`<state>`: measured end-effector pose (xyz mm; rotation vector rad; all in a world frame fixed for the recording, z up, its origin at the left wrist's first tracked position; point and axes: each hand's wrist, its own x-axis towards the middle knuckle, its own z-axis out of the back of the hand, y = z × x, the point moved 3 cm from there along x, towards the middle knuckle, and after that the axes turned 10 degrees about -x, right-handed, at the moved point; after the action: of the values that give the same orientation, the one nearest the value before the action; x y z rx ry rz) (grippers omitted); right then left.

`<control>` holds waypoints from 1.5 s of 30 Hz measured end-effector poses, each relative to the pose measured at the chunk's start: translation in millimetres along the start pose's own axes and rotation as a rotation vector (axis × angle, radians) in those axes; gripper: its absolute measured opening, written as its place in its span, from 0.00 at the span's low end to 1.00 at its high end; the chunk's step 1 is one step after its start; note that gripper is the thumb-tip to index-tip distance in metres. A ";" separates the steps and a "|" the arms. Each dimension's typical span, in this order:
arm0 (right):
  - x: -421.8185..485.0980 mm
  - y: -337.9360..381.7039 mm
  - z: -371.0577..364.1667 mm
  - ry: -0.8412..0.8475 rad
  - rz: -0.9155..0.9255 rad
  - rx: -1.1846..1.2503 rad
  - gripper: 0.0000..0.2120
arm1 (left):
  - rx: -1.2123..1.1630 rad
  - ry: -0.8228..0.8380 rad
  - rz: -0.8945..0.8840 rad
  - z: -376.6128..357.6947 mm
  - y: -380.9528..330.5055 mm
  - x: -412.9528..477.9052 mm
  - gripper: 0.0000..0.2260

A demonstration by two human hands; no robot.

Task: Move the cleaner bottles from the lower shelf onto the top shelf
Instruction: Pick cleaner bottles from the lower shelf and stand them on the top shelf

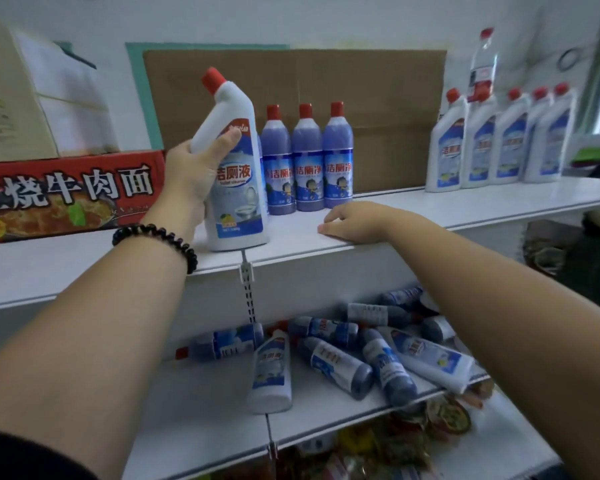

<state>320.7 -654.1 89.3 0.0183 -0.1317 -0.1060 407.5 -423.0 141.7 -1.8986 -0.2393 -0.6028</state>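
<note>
A white cleaner bottle (236,188) is stood close to the front lip of the top shelf (430,209), just beside three purple bottles (307,161); if let go carelessly, it could be tipped off the edge or knocked into that row. Its neck is gripped by the raised left hand (191,174). The right hand (354,221) is rested on the shelf edge, fingers loosely curled, holding nothing. More bottles (343,355) are seen lying on the lower shelf (194,403)
</note>
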 end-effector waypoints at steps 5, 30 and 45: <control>-17.6 -48.1 1.5 -0.001 -0.068 0.021 0.23 | -0.017 0.086 0.013 -66.0 18.7 -7.3 0.20; -76.3 -465.3 22.7 -0.024 -0.347 0.028 0.23 | 0.012 0.168 0.156 -469.2 147.4 -4.7 0.22; -29.8 -552.5 28.4 -0.076 -0.355 -0.007 0.23 | 0.138 0.284 0.170 -585.1 207.7 57.1 0.16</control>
<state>230.0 -1200.5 99.6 0.0306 -0.2032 -0.4623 372.7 -1044.6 175.0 -1.6578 0.0630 -0.7122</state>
